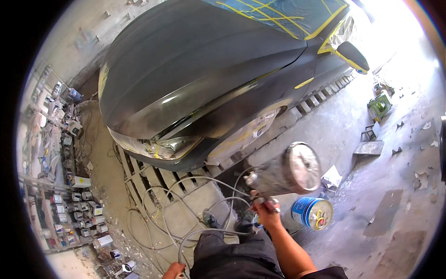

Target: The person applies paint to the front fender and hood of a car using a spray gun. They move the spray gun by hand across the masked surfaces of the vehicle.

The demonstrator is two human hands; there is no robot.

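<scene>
My right hand (267, 211) is wrapped round the handle of a spray gun (260, 186). The gun carries a large, paint-stained metal cup (304, 167), tilted with its round end toward the right. Low at the bottom edge, my left hand (173, 270) is closed round a grey hose (182, 246); part of that hand is cut off. The hose loops across the floor in front of my legs and up toward the gun. Ahead stands a dark grey car (204, 65), its bonnet partly glossy near the front corner. The gun is apart from the car.
Blue sheeting (274, 16) and yellow tape mask the windscreen; film covers the headlight and wheel. A slatted grate (148, 174) lies beneath the car. Shelves of cans (76, 204) line the left. A blue pail (303, 212), a small stool (369, 146) and a green container (381, 106) stand right.
</scene>
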